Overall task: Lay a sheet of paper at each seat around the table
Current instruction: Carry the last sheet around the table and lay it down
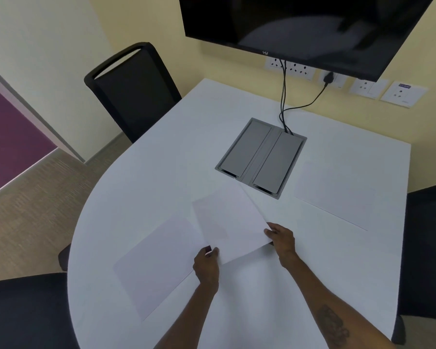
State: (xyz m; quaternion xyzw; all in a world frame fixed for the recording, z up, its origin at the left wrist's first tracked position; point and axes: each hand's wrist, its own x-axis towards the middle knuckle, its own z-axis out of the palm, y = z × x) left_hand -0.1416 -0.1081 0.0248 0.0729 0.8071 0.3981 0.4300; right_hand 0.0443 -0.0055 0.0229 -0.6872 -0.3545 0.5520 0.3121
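Note:
Both hands hold one white sheet of paper (pixel 230 220) just above the middle of the white table (pixel 176 152). My left hand (pixel 207 264) pinches its near left corner and my right hand (pixel 282 239) grips its near right edge. A second sheet (pixel 154 265) lies flat near the table's left front, by the dark chair (pixel 23 311) at the lower left. A third sheet (pixel 335 187) lies flat at the right side, by the dark chair (pixel 428 248) at the right edge. No sheet lies before the black chair (pixel 134 89) at the far left.
A grey cable box (pixel 259 157) is set into the table's middle, with black cables (pixel 283 96) running up to wall sockets (pixel 300 69). A black screen (pixel 300 23) hangs on the yellow wall beyond the table. Carpeted floor (pixel 35 210) lies to the left.

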